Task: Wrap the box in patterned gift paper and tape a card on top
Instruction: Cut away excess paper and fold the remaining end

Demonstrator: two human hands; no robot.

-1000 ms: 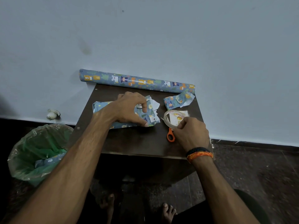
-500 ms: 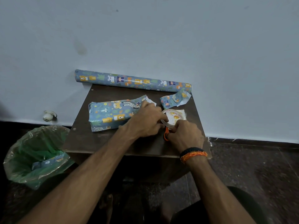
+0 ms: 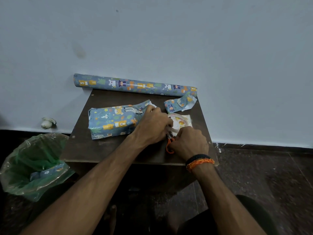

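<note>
I read this as the taping step: both hands meet at the tape roll point(image 3: 177, 122), left hand point(image 3: 153, 127) pinching its free end, right hand point(image 3: 188, 141) gripping the orange scissors point(image 3: 169, 146); the wrapped box point(image 3: 113, 121) lies left on the surface point(image 3: 105, 150), next needing a clean snip.

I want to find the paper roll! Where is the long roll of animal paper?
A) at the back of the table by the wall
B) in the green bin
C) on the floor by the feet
A: the long roll lies across the back edge of the table, against the wall.
</note>
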